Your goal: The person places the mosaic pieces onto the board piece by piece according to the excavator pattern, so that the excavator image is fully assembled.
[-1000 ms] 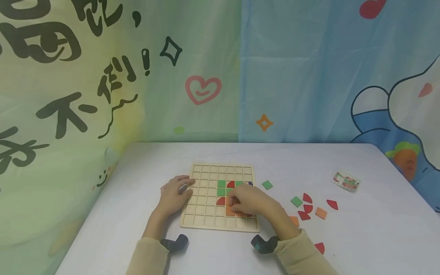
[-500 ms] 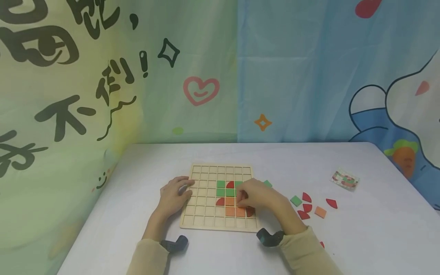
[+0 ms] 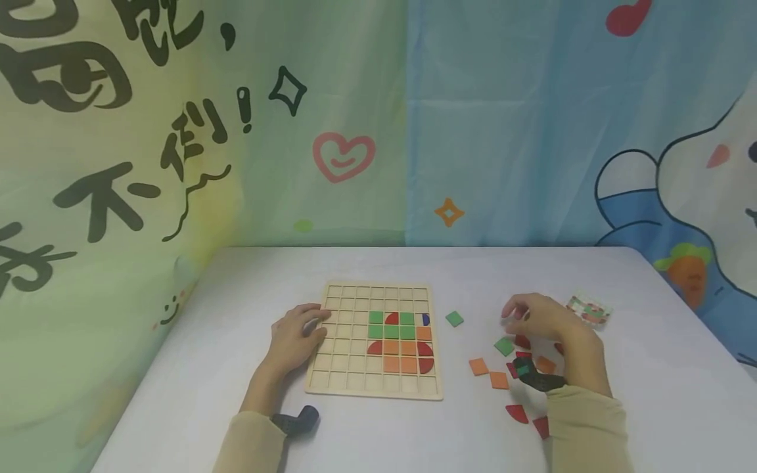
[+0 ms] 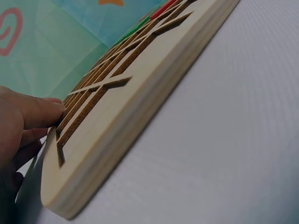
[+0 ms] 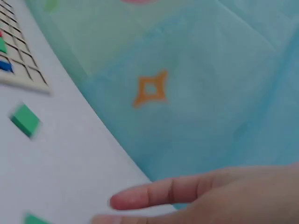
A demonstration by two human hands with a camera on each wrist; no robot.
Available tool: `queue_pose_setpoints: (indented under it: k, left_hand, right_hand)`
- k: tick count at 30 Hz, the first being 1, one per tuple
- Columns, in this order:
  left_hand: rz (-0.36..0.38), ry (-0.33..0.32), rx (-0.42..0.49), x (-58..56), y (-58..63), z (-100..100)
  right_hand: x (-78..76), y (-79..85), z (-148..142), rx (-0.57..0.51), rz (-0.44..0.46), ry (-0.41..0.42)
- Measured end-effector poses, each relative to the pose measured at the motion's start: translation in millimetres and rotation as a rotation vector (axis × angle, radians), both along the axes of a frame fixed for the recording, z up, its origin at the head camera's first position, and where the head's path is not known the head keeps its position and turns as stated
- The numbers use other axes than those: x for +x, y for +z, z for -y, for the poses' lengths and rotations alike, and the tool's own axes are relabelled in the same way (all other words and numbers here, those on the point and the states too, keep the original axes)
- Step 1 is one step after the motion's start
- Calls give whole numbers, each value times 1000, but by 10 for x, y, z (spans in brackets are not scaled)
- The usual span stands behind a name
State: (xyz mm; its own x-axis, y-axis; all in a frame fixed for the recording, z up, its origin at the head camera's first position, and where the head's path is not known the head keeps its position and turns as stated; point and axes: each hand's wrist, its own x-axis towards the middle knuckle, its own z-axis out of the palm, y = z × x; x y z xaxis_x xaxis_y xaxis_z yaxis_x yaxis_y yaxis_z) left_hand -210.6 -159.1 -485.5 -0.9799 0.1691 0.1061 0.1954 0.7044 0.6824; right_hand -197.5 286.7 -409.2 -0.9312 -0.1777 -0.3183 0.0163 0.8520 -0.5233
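A wooden grid board (image 3: 374, 395) lies on the table, with green squares (image 3: 391, 332), orange squares (image 3: 391, 364), red quarter-circles (image 3: 425, 364) and a blue-marked tile (image 3: 426, 319) in its cells. My left hand (image 3: 294, 335) rests at the board's left edge; in the left wrist view its thumb (image 4: 43, 112) touches the top of the rim. To the right of the board, my right hand (image 3: 544, 318) hovers over the loose pieces. Its thumb and index finger (image 5: 159, 193) are apart, with nothing visible between them. The forearm and wrist camera hide some pieces.
Loose on the white table lie a green square (image 3: 455, 318), a second green tile (image 3: 504, 345), orange squares (image 3: 499, 380) and red quarter-circles (image 3: 517, 414). A small printed card (image 3: 591, 309) lies behind the right hand. A printed curtain (image 3: 355, 223) hangs behind the table.
My right hand has left the board and swung right to above the loose pieces. An orange square now shows in the right-hand column where that hand was. My left hand stays put.
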Motion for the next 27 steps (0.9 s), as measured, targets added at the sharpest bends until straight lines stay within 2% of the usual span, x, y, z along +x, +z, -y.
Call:
queue_pose_setpoints:
  k: [5, 7, 14, 21, 27]
  left_hand:
    - [17, 2, -1, 8, 6, 26]
    - [16, 1, 2, 6, 5, 32]
    - [8, -4, 3, -10, -3, 28]
    - [1, -13, 9, -14, -20, 23]
    - [-1, -12, 6, -8, -15, 16]
  right_hand:
    - [59, -97, -182, -9, 111, -54]
    - [56, -135, -188, -26, 121, -65]
    - [-43, -236, -90, -18, -17, -108]
    - [-132, -252, 148, 22, -129, -85]
    - [-174, -239, 335, 35, -149, -87]
